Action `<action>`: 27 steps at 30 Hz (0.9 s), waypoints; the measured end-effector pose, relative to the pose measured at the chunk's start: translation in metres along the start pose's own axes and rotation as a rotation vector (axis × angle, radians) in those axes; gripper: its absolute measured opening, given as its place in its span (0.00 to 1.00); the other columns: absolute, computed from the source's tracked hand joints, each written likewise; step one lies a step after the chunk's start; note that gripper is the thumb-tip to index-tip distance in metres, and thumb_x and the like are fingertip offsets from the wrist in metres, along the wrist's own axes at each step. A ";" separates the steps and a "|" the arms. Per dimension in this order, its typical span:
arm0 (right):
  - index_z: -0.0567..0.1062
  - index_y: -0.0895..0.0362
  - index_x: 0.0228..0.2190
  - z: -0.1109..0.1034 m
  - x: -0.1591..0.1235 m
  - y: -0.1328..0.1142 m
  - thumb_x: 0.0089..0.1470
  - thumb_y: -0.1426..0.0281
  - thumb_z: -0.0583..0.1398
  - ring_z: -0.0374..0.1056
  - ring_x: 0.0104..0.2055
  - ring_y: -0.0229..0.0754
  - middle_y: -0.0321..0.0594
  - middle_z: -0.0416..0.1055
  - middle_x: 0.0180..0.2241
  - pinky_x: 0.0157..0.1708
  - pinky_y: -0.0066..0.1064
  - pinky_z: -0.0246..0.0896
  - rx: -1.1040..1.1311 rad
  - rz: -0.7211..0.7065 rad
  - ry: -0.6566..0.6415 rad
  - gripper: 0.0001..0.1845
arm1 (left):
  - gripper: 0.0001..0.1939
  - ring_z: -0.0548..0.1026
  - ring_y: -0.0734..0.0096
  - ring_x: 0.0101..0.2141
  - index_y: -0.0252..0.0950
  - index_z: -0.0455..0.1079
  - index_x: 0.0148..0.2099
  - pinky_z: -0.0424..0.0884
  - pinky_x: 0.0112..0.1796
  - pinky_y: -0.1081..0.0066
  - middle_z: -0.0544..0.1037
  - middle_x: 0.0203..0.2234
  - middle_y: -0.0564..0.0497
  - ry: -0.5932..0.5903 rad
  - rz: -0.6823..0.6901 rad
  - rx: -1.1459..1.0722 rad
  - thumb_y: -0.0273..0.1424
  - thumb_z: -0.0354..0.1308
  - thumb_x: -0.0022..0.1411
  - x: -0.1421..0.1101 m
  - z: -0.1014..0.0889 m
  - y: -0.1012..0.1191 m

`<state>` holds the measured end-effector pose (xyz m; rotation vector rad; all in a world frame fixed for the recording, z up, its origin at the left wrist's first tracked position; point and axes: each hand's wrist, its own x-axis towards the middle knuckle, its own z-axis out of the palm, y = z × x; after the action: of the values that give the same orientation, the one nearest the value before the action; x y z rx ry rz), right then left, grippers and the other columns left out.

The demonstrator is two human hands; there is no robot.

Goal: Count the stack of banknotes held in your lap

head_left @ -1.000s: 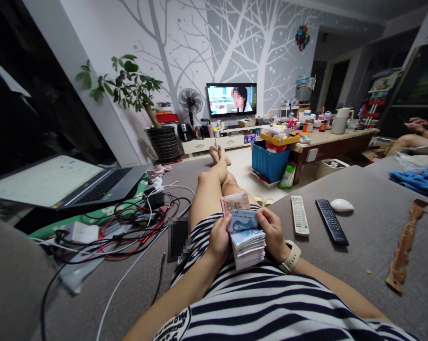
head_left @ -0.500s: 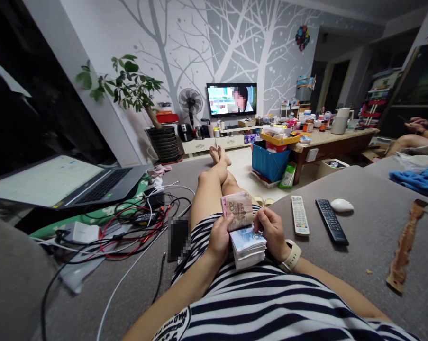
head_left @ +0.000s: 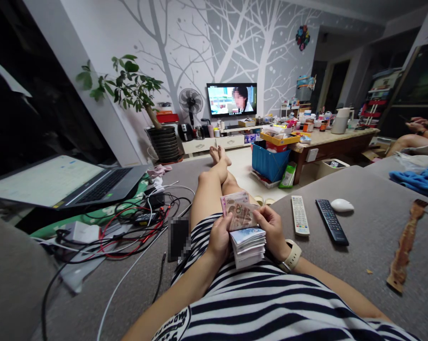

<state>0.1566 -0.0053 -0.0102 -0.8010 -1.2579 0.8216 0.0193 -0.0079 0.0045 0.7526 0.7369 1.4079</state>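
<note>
In my lap, my left hand [head_left: 220, 237] grips a bundle of banknotes [head_left: 234, 198], its thumb lying across the front. The uppermost is a brown banknote [head_left: 240, 216] marked 20, with pinkish notes fanned out behind it. The thumb and forefinger of my right hand [head_left: 271, 228] pinch the brown note's right edge. Just below, between both hands, a thick stack of folded paper [head_left: 248, 248] with a blue note face on top rests against my striped clothing [head_left: 256, 303]. A pale watch [head_left: 291, 255] is on my right wrist.
A white remote [head_left: 299, 215], a black remote [head_left: 331, 221] and a white mouse [head_left: 342, 205] lie on the sofa to my right, near a brown strip [head_left: 406, 246]. On the left are tangled cables [head_left: 135, 227], a laptop [head_left: 103, 184] and a dark blurred-out rectangle [head_left: 178, 239]. Another person's hands [head_left: 418, 124] show far right.
My right hand has taken hold of the brown note's right edge, and that note now slants rightward away from the pinkish ones. My left hand stays in place.
</note>
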 end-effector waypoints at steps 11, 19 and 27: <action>0.66 0.56 0.22 0.000 -0.003 -0.002 0.55 0.59 0.58 0.49 0.23 0.35 0.31 0.55 0.20 0.23 0.28 0.46 0.064 -0.001 -0.033 0.17 | 0.12 0.78 0.65 0.29 0.31 0.74 0.33 0.74 0.37 0.65 0.81 0.27 0.48 0.070 0.039 0.012 0.35 0.62 0.49 0.001 -0.002 -0.001; 0.67 0.56 0.24 0.001 -0.004 -0.001 0.55 0.58 0.58 0.50 0.23 0.35 0.31 0.56 0.21 0.23 0.27 0.46 0.069 0.031 -0.033 0.15 | 0.13 0.79 0.61 0.33 0.31 0.74 0.34 0.74 0.40 0.61 0.81 0.27 0.47 0.065 0.026 0.013 0.36 0.62 0.48 0.001 0.000 -0.002; 0.68 0.57 0.24 0.000 -0.004 0.000 0.56 0.61 0.58 0.50 0.23 0.35 0.31 0.56 0.21 0.23 0.27 0.46 0.073 0.013 -0.038 0.14 | 0.11 0.77 0.51 0.44 0.34 0.75 0.34 0.74 0.43 0.58 0.81 0.32 0.46 0.021 0.003 0.025 0.37 0.60 0.53 0.001 0.001 0.000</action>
<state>0.1558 -0.0092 -0.0118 -0.7389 -1.2504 0.8916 0.0202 -0.0068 0.0050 0.7597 0.7709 1.4135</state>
